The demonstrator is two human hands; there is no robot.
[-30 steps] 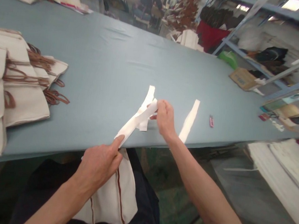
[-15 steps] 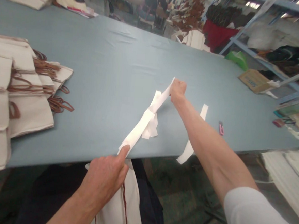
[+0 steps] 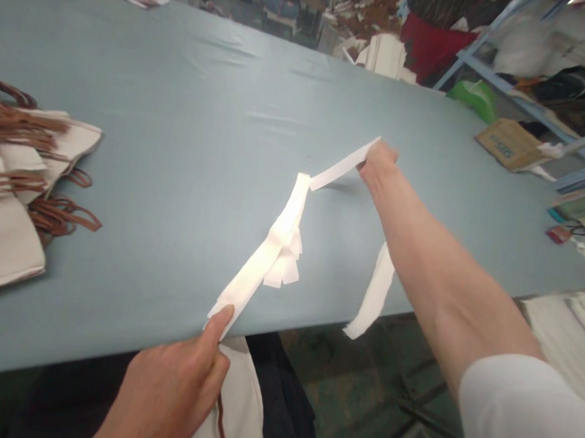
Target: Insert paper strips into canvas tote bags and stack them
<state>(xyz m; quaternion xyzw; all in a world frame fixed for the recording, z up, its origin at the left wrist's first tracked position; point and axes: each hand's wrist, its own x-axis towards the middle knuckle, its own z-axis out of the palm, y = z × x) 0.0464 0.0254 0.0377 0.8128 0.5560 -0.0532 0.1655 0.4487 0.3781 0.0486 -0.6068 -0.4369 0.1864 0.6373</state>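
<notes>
My left hand is closed at the table's near edge, its thumb pressed on the lower end of a bundle of white strips. Several shorter strip ends fan out beneath the bundle. Farther up and to the right, my right hand pinches one end of a single white strip, raised above the table. That strip's other end lies close to the bundle's upper tip; whether they touch I cannot tell. Another white strip hangs over the near edge, partly hidden by my right forearm.
Cream cloth pieces with brown cords are piled at the left of the blue-grey table. Cream fabric with brown trim lies below the near edge. A cardboard box and a green object sit far right, by shelving.
My right hand has moved right with its strip, drawing it away from the bundle. The view has shifted, and the pink tool on the table is now hidden behind my right arm.
</notes>
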